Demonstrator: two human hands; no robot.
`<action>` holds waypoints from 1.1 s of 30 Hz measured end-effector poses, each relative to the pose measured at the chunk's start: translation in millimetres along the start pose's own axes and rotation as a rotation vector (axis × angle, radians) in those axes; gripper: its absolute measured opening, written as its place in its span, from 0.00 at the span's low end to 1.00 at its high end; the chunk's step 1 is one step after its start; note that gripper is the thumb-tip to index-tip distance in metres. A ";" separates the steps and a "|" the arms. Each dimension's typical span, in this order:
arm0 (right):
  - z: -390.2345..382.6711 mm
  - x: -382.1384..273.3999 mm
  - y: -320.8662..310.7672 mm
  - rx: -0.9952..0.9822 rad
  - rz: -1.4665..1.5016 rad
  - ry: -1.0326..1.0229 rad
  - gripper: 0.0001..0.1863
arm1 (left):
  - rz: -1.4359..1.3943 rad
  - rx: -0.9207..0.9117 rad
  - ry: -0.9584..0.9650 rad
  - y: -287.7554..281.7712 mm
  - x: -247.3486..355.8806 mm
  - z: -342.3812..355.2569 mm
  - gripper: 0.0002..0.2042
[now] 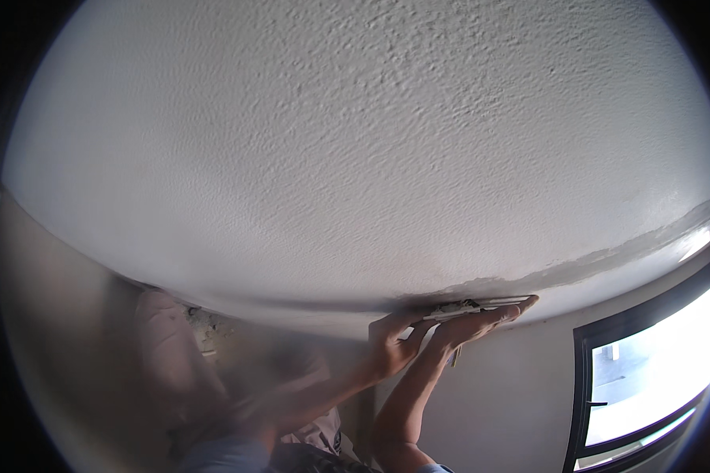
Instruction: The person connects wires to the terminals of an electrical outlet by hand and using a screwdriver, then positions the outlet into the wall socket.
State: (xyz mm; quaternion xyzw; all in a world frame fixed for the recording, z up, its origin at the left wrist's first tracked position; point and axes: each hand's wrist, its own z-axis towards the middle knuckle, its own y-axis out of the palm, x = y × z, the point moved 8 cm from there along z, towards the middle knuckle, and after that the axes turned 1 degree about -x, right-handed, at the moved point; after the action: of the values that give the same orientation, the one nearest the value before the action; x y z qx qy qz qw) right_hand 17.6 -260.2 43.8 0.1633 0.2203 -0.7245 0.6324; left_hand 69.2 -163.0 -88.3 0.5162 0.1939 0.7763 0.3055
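Note:
Both my arms are raised to the edge of a rough-textured white ceiling (355, 142). My left hand (396, 340) is closed, its fingers bent around the near left end of a flat, pale, trowel-like tool (469, 307). From below, my right hand (473, 325) grips the same tool, palm up, its fingers reaching toward the tool's right end. Some grey-white lumpy material shows on the tool between the hands. The tool lies close under the ceiling edge; whether it touches cannot be made out. Its handle, if any, is hidden by my hands.
A smooth grey band (607, 256) runs along the ceiling edge to the right. Below it are a pale wall (489, 402) and a dark-framed window (584, 378) with bright light. To the left, a blurred pinkish shape (170, 347) stands near a broken, rough wall patch (205, 327).

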 end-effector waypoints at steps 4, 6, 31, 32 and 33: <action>-1.9 8.3 -1.0 0.007 -0.014 0.048 0.45 | 0.015 -0.044 -0.001 -4.0 2.5 4.8 0.11; -1.9 6.2 -6.7 0.020 0.004 0.080 0.45 | 0.024 -0.067 -0.012 -1.2 7.7 5.0 0.11; -22.8 36.2 -48.9 -0.036 0.524 0.211 0.39 | 0.009 -0.062 -0.216 9.4 -25.1 -7.0 0.05; -28.9 37.9 -48.3 -0.116 0.471 0.216 0.39 | -0.036 -0.047 -0.231 9.6 -22.6 -7.0 0.06; -32.4 43.0 -51.4 -0.145 0.469 0.252 0.37 | -0.082 -0.031 -0.260 10.6 -19.5 -10.4 0.06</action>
State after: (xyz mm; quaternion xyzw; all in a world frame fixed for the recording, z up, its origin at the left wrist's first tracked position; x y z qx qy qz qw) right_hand -40.9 -274.1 -0.1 0.2531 0.3048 -0.5145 0.7605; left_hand 62.2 -183.9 -99.2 0.5995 0.1617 0.6924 0.3674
